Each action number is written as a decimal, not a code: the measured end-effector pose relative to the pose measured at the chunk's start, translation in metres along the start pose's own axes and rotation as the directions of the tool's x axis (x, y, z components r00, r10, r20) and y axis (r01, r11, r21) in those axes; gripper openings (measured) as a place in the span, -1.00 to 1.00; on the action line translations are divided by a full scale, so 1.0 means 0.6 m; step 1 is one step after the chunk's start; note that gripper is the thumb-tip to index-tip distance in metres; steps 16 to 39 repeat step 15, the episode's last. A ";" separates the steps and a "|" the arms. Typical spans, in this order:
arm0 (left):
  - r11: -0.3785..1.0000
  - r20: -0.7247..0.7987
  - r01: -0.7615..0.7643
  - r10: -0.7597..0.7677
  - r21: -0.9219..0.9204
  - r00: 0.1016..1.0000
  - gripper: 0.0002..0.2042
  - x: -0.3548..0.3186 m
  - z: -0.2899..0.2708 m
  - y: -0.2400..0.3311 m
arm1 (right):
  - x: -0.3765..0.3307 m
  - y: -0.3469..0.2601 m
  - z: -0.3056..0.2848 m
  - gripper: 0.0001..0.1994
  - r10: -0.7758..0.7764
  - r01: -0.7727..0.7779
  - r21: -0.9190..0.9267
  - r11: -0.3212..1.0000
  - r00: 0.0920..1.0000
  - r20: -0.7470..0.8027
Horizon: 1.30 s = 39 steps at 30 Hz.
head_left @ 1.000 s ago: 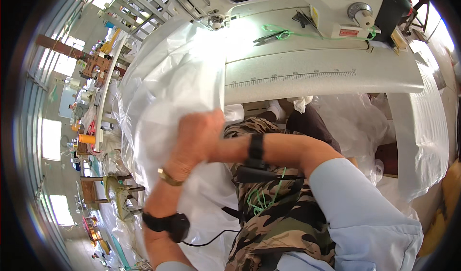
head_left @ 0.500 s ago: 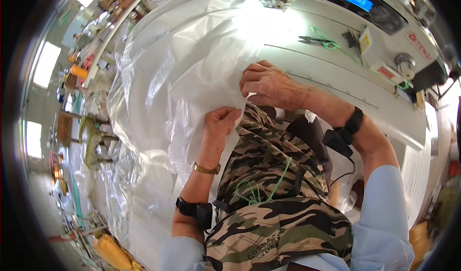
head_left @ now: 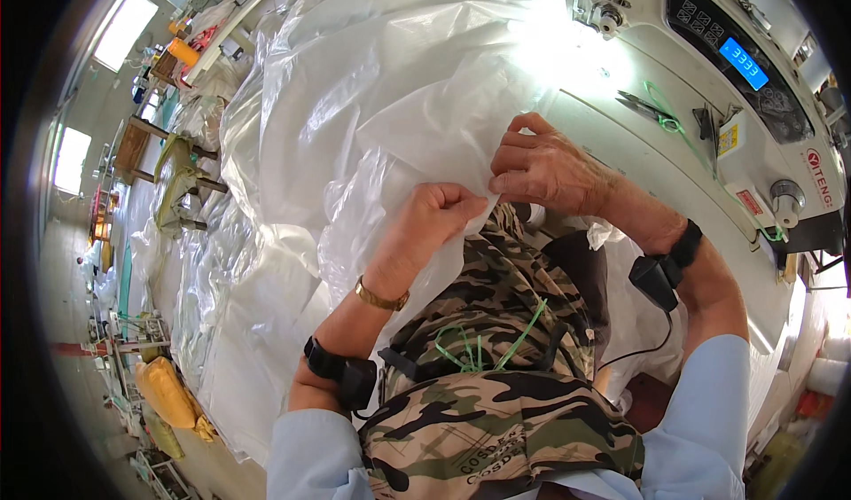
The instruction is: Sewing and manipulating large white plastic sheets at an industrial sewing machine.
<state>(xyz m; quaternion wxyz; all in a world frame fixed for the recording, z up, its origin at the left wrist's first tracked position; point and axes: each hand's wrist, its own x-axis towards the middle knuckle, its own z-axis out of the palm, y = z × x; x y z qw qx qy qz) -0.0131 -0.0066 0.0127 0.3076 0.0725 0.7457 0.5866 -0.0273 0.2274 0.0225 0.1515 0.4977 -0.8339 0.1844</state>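
A large translucent white plastic sheet [head_left: 355,119] spreads over the table and hangs down on my left. My left hand [head_left: 434,221] pinches its edge between thumb and fingers. Just beyond and to the right, my right hand [head_left: 550,167] is closed on the same edge, thumb against bent fingers, close to the left fingertips. Past my hands, the lit needle area of a sewing machine [head_left: 607,17] shines on the sheet's far end. Both hands are above the front edge of the table, over my camouflage apron [head_left: 505,394].
Scissors with green handles [head_left: 651,110] lie on the machine bed, right of the light. The machine's body, with a blue display [head_left: 743,63], stands at the far right. A wooden stool [head_left: 182,181] is at left. A yellow bundle [head_left: 168,392] lies at lower left.
My left hand has moved up and right, and its fingertips are now nearly against the right hand's. The whole view has shifted, so the machine appears further right.
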 end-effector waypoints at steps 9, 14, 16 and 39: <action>0.275 0.006 -0.386 0.808 0.881 0.590 -0.52 -0.029 0.068 0.014 | 0.003 0.000 0.007 -0.86 -0.028 0.027 -0.051 0.998 0.999 -0.014; 0.282 0.026 -0.345 0.741 0.895 0.671 -0.42 -0.036 0.074 0.015 | 0.003 -0.003 0.000 -0.82 0.047 -0.047 -0.046 0.998 0.999 0.000; 0.320 0.005 -0.337 0.719 0.885 0.695 -0.41 -0.039 0.072 0.014 | 0.001 -0.003 -0.002 -0.82 0.050 -0.050 -0.049 0.998 0.999 0.001; 0.320 0.005 -0.337 0.719 0.885 0.695 -0.41 -0.039 0.072 0.014 | 0.001 -0.003 -0.002 -0.82 0.050 -0.050 -0.049 0.998 0.999 0.001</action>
